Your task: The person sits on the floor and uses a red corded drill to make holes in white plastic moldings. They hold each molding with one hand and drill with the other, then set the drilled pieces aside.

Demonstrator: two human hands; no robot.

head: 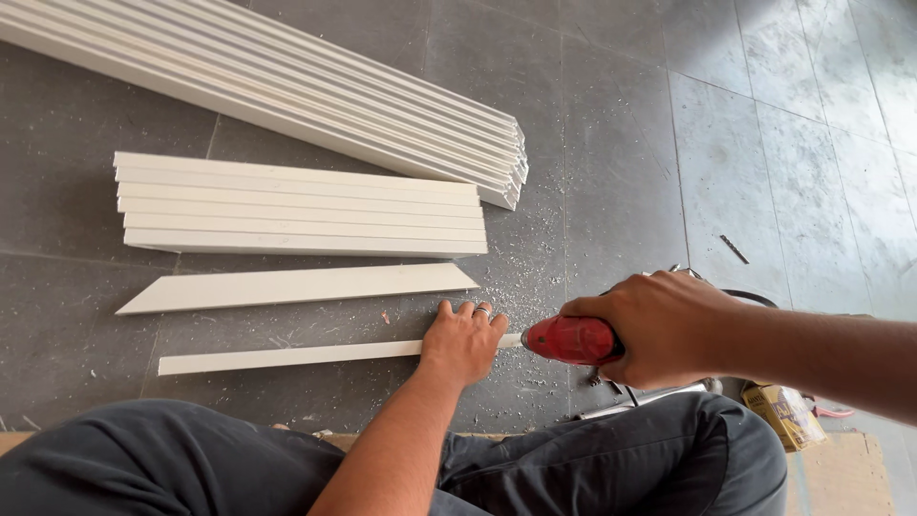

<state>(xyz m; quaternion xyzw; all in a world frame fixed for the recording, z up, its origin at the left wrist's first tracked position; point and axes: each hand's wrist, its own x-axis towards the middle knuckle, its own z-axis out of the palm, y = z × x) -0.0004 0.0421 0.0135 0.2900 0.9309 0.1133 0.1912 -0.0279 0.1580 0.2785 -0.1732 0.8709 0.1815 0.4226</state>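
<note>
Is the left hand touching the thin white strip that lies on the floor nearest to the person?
Touching. In the head view, the left hand lies flat on top of the thin white strip, covering its right end, with no gap visible between them.

light: bright, even daylight | glare: pale sheen on floor tiles [812,143] upper right | shadows: soft | focus: sharp
</note>
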